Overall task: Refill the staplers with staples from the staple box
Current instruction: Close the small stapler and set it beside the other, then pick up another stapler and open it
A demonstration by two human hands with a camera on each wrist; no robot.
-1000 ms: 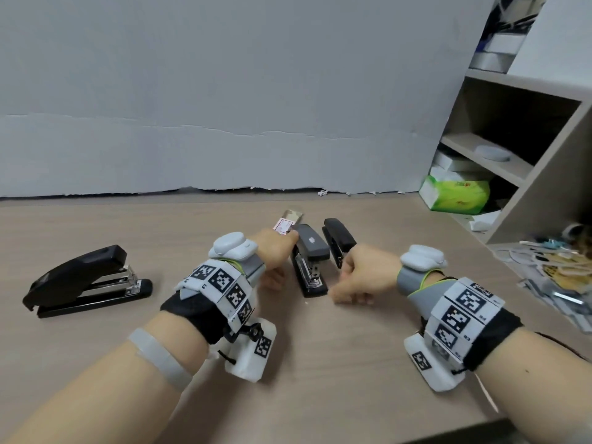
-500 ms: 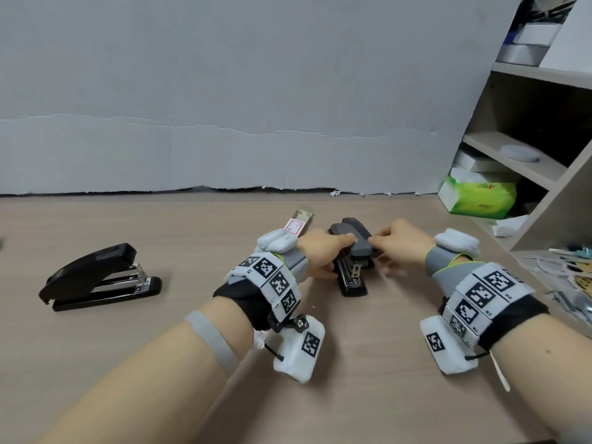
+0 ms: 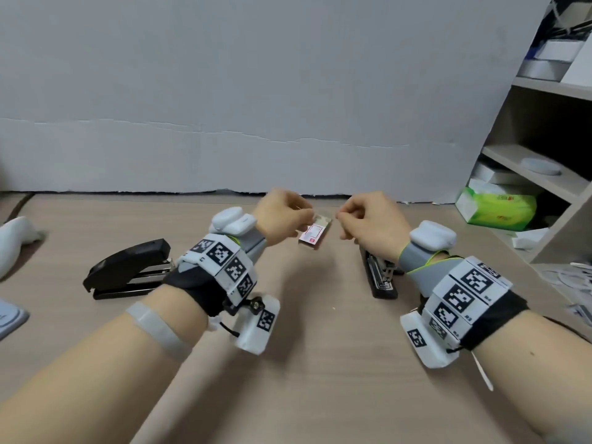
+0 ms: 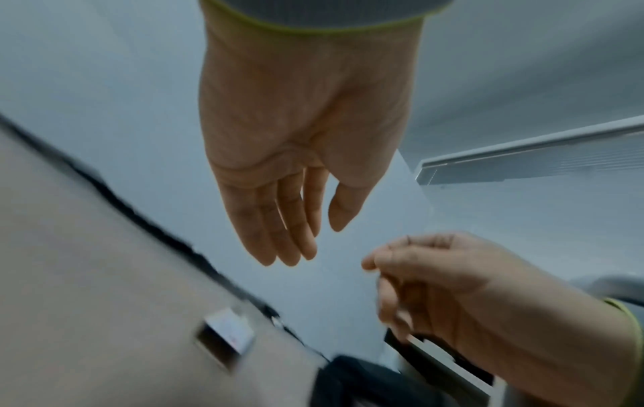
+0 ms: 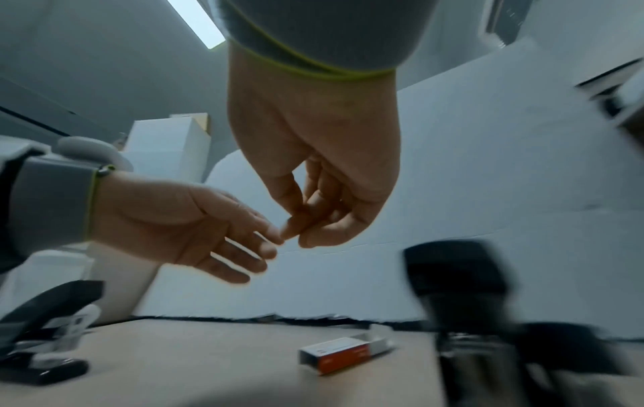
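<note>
The small staple box (image 3: pixel 315 233) lies on the table, its far end open; it is also in the wrist views as the staple box (image 5: pixel 345 353) and, blurred, the staple box (image 4: pixel 226 333). Both hands hover just above it, fingertips nearly meeting. My left hand (image 3: pixel 306 216) has relaxed, nearly straight fingers (image 4: pixel 292 247) and holds nothing. My right hand (image 3: pixel 341 219) has thumb and fingers curled together (image 5: pixel 296 236); nothing shows between them. An open dark stapler (image 3: pixel 381 280) lies under my right wrist, partly hidden. A second black stapler (image 3: pixel 128 270) sits to the left.
A shelf unit (image 3: pixel 544 174) stands at the right with a green tissue pack (image 3: pixel 499 211) and loose papers (image 3: pixel 576 274) before it. A white object (image 3: pixel 16 232) lies at the far left. A white board (image 3: pixel 256 107) backs the table.
Both hands have left the grey stapler and risen over the staple box. That stapler now lies under my right wrist.
</note>
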